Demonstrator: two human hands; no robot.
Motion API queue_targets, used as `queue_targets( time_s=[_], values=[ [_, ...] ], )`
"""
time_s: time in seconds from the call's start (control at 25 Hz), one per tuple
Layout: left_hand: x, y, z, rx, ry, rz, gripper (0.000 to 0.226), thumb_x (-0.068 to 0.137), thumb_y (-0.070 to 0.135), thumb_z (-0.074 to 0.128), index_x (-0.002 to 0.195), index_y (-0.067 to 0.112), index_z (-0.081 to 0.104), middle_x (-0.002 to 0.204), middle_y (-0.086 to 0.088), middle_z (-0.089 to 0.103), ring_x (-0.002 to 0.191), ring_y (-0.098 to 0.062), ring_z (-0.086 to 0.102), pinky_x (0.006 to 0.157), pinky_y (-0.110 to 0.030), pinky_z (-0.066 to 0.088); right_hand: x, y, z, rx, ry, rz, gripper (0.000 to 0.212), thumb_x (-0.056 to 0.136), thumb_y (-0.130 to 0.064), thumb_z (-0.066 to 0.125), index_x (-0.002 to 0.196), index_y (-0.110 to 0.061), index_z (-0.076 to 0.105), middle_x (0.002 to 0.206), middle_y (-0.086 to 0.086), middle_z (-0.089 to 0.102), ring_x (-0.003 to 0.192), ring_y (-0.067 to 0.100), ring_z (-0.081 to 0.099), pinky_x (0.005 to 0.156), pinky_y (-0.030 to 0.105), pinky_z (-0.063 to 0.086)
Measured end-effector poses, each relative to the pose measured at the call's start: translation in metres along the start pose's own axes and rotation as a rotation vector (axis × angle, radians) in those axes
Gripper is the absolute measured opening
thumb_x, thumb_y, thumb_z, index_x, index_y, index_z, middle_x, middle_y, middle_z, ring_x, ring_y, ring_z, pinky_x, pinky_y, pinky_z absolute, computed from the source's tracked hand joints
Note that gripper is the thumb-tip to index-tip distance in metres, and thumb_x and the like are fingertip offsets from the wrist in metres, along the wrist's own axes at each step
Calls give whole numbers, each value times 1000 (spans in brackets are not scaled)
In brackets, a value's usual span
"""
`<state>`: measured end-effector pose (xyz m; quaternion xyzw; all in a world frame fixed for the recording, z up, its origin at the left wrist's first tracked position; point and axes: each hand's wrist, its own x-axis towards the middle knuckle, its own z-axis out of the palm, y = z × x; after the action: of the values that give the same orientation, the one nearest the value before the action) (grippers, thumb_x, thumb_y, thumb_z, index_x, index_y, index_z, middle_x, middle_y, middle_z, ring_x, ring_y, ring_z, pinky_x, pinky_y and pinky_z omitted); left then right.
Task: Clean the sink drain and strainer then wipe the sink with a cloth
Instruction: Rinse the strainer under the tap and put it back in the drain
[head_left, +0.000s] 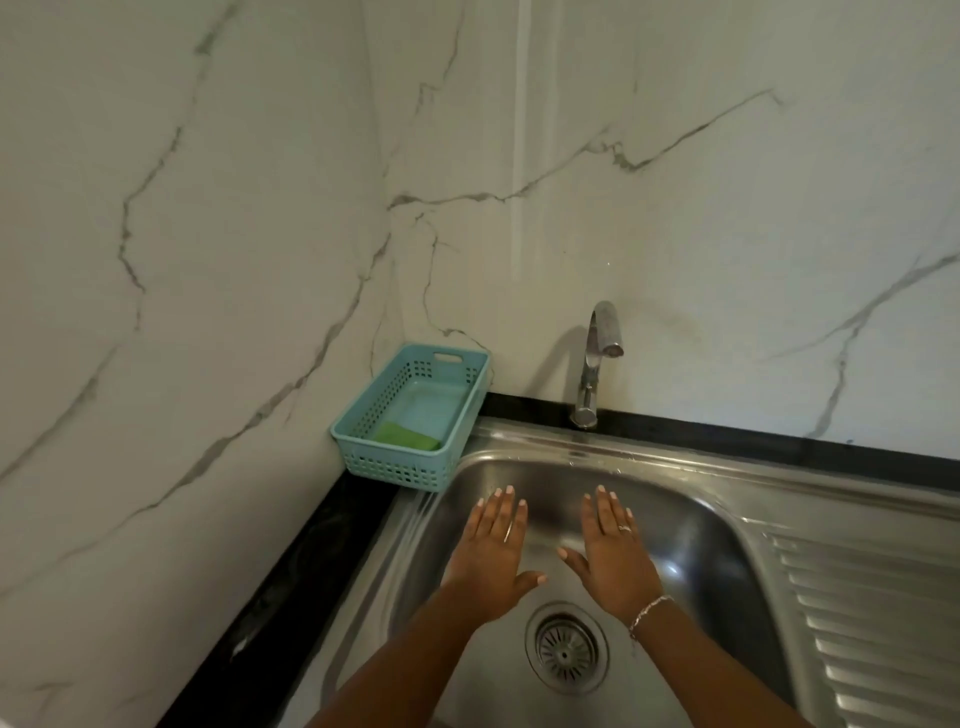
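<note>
Two hands are what I see over the basin, both flat and spread, palms down, holding nothing. My left hand hovers above the left part of the steel sink, fingers pointing toward the back wall, thumb angled inward. My right hand is just beside it, apart from it by a narrow gap, with a ring on one finger and a thin bracelet at the wrist. I cannot tell whether either palm touches the metal or floats above it.

Below the hands, between my two forearms, the round strainer sits seated in the drain opening at the bottom of the bowl, with its small centre knob and radial slots plain to see. Nothing rests on it.

At the back rim the chrome faucet stands upright, spout curved toward the basin; no water stream shows (though the metal beneath it looks wet with droplets). To the right the ribbed drainboard slopes off toward the frame edge.

On the black countertop in the left corner, just beside the sink rim and against the marble-look wall, sits a teal plastic basket. A green sponge lies flat inside it at the near end.
</note>
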<state>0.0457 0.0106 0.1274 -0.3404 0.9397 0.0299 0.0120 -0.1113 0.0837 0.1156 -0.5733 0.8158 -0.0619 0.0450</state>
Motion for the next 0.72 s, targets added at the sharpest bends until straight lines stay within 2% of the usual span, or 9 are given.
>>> queue_targets(
  time_s=[0.04, 0.08, 0.2, 0.32, 0.36, 0.44, 0.56, 0.64, 0.72],
  values=[
    [-1, -4, -5, 1, 28, -2, 83, 92, 55, 32, 146, 8, -9, 156, -15, -16, 144, -27, -18, 116, -38, -15, 4, -1, -6, 8, 5, -20, 97, 73, -69, -12, 146, -7, -6, 157, 18, -9, 146, 29, -8, 119, 37, -4],
    [-2, -9, -11, 6, 52, -1, 82, 92, 54, 33, 146, 9, -8, 156, -14, -15, 144, -27, -17, 115, -38, -16, 9, -2, -11, 12, 8, -28, 104, 66, -71, -17, 147, -7, -5, 157, 18, -8, 146, 29, -7, 119, 37, -3],
    [-5, -27, -32, 5, 149, -44, 83, 90, 53, 38, 147, 9, -5, 157, -13, -10, 145, -26, -14, 115, -38, -17, 20, -22, -25, 50, 64, -52, 83, 87, -64, 12, 147, -8, -1, 158, 16, -5, 147, 27, -5, 120, 37, -2],
    [-3, -53, -57, -42, 226, -85, 86, 89, 55, 39, 147, 8, -3, 157, -14, -8, 145, -28, -11, 116, -39, -13, 33, -46, -43, 37, 62, -131, 95, 74, -68, -3, 147, -8, 2, 158, 16, -2, 147, 27, -2, 120, 35, -1],
    [-2, -63, -63, -36, 231, -94, 88, 88, 57, 38, 146, 7, -4, 157, -15, -8, 145, -27, -11, 117, -39, -11, 38, -53, -47, 32, 67, -156, 91, 77, -67, -1, 147, -9, 3, 158, 15, -1, 147, 26, -1, 120, 35, 0],
    [1, -85, -68, -43, 227, -124, 93, 86, 62, 38, 146, 7, -7, 157, -15, -9, 145, -26, -10, 118, -38, -10, 51, -70, -53, 38, 78, -209, 76, 90, -58, 17, 147, -9, 4, 158, 14, 2, 147, 24, 1, 120, 33, 1],
    [8, -124, -72, -62, 191, -189, 99, 83, 65, 41, 145, 6, -10, 157, -15, -11, 146, -26, -10, 118, -37, -9, 75, -101, -65, 97, 110, -305, 71, 94, -44, 40, 147, -9, 8, 158, 11, 8, 147, 23, 6, 119, 29, 4],
    [10, -149, -71, -83, 146, -209, 103, 82, 64, 45, 145, 5, -10, 157, -15, -11, 146, -26, -10, 118, -37, -9, 93, -123, -76, 135, 105, -368, 70, 93, -38, 46, 147, -8, 12, 157, 11, 16, 145, 24, 15, 118, 29, 12],
    [10, -166, -68, -92, 108, -204, 105, 81, 64, 47, 145, 3, -10, 156, -16, -11, 146, -26, -10, 117, -37, -9, 113, -144, -87, 190, 78, -378, 66, 93, -32, 49, 145, -6, 18, 153, 11, 26, 139, 24, 30, 111, 29, 27]
  ],
)
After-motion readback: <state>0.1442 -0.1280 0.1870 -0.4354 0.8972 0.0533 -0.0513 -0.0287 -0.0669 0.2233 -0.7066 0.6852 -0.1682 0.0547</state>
